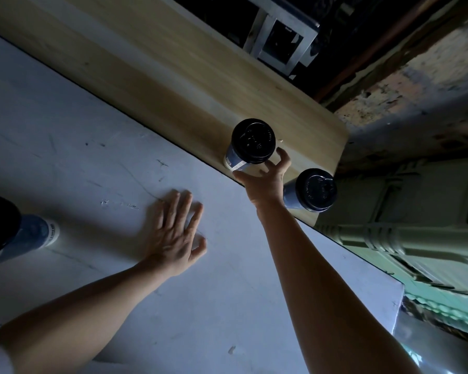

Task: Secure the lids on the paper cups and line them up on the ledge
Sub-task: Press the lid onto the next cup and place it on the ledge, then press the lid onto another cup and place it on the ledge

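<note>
Two dark blue paper cups with black lids stand upright on the wooden ledge (160, 76): one cup (250, 145) near the ledge's front edge, the other cup (311, 191) at its right end. My right hand (266, 179) is between them, fingers spread, fingertips just off the first cup's side, holding nothing. My left hand (177, 233) lies flat, palm down, on the white table (79, 157). A third lidded cup (14, 230) stands on the table at the far left, partly cut off by the frame.
The ledge ends in a rounded corner at the right, past the second cup. Beyond it sits a green plastic crate (405, 238). Behind the ledge is a dark gap with a white frame (278, 31).
</note>
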